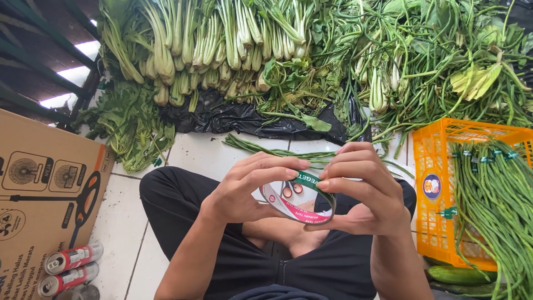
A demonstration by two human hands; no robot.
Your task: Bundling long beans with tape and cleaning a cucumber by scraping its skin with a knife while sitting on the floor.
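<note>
A brown cardboard box (pixel 39 205) lies left (two red cans (pixel 69 266) beside); round crate sticker (pixel 432 186).

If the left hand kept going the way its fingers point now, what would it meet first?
The left hand points right across the tape roll both hands hold, so it would likely meet the right hand's fingertips first; the gap looks small, though depth is unclear.

A roll of tape (pixel 302 200), nearly used up, a thin ring with a green outer face and a white-and-pink inner core, is held up on edge, slightly tilted, between both hands above the person's crossed legs.
</note>
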